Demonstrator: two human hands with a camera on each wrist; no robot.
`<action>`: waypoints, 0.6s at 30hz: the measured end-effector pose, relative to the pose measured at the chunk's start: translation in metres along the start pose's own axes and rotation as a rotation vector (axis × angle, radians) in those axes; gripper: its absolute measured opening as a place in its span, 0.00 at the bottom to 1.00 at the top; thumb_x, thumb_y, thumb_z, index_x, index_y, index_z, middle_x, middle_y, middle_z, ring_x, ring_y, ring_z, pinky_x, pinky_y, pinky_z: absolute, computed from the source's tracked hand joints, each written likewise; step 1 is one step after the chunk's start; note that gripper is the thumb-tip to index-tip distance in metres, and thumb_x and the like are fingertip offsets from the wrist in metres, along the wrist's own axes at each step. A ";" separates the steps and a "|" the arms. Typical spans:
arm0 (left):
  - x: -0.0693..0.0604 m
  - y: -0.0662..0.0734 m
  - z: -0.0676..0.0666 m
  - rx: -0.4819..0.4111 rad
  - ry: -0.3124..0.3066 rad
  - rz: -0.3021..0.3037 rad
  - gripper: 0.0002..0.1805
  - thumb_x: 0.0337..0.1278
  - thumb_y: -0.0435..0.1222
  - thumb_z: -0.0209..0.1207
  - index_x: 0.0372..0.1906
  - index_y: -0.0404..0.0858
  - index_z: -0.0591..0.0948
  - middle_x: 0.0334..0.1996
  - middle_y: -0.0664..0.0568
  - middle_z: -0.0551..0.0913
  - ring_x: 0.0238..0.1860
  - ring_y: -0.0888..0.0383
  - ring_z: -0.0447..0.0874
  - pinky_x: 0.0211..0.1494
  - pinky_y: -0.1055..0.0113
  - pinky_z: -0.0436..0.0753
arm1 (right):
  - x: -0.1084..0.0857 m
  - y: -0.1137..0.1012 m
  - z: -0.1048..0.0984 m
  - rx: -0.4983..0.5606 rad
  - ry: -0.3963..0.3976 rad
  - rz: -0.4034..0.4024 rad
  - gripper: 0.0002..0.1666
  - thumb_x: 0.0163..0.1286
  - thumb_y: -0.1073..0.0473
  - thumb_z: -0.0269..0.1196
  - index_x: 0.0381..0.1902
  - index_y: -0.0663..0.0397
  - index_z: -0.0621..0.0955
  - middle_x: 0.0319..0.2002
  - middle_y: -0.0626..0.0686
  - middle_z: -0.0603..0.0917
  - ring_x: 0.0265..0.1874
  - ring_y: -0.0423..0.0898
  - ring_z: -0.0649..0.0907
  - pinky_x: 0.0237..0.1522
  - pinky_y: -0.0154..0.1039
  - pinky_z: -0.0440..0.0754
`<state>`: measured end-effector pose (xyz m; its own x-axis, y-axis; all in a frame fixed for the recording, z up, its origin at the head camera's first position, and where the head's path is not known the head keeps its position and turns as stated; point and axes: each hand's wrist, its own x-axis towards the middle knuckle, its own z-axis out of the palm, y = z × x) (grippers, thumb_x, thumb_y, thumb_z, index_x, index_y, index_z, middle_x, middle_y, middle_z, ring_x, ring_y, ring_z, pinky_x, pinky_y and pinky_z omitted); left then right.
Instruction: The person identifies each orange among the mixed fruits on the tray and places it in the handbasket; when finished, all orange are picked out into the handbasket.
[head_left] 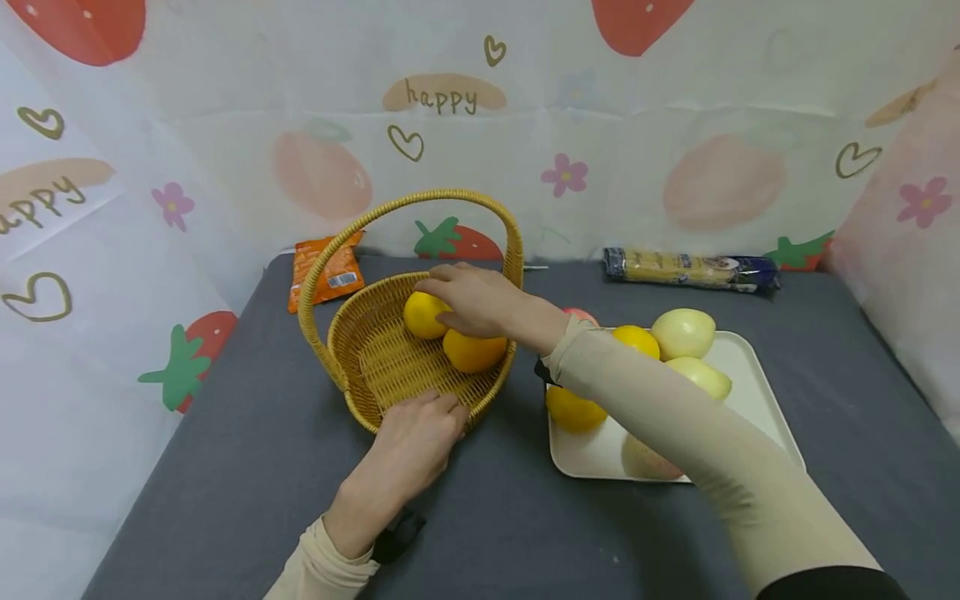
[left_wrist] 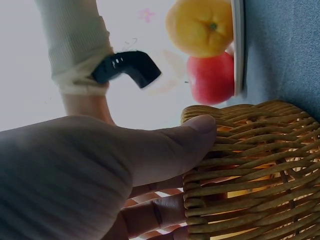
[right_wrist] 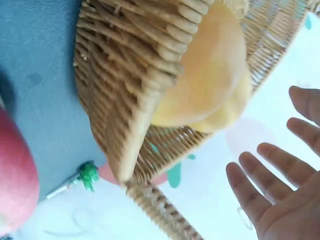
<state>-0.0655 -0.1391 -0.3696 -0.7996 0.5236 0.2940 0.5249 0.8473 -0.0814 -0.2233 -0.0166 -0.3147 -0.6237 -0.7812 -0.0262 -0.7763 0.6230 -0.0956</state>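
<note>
A wicker basket (head_left: 390,358) with a tall arched handle stands left of centre, holding two oranges, one (head_left: 423,315) toward the back and one (head_left: 472,353) by its right side. My left hand (head_left: 420,437) grips the near rim; in the left wrist view the thumb (left_wrist: 185,142) lies on one side of the weave and fingers go behind it. Above the oranges is my right hand (head_left: 480,302). The right wrist view shows its fingers (right_wrist: 265,187) spread and holding nothing, apart from the oranges (right_wrist: 205,75) in the basket.
Right of the basket, a white tray (head_left: 761,392) carries oranges (head_left: 573,411), pale green fruits (head_left: 682,333), a red apple (left_wrist: 212,77) and a peach-coloured fruit (head_left: 647,460), partly behind my right arm. An orange packet (head_left: 337,279) and a long noodle-like package (head_left: 690,270) lie at the back.
</note>
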 end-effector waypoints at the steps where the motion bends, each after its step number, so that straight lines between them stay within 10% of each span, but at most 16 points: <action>1: 0.000 0.000 0.000 -0.001 -0.001 0.002 0.10 0.49 0.33 0.70 0.21 0.44 0.80 0.22 0.56 0.79 0.23 0.58 0.75 0.23 0.67 0.74 | -0.004 0.001 -0.002 0.007 0.018 -0.012 0.30 0.72 0.52 0.58 0.71 0.45 0.69 0.70 0.52 0.70 0.67 0.52 0.73 0.54 0.46 0.81; 18: 0.000 0.000 -0.001 -0.022 0.017 0.002 0.11 0.50 0.32 0.69 0.20 0.44 0.79 0.22 0.55 0.78 0.23 0.58 0.74 0.24 0.67 0.74 | -0.093 0.030 -0.021 0.093 0.272 -0.095 0.28 0.68 0.53 0.64 0.65 0.48 0.75 0.67 0.56 0.74 0.65 0.55 0.75 0.58 0.52 0.79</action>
<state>-0.0650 -0.1389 -0.3688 -0.7935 0.5237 0.3100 0.5330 0.8439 -0.0612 -0.1906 0.0759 -0.2941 -0.5601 -0.7886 0.2538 -0.8284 0.5316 -0.1763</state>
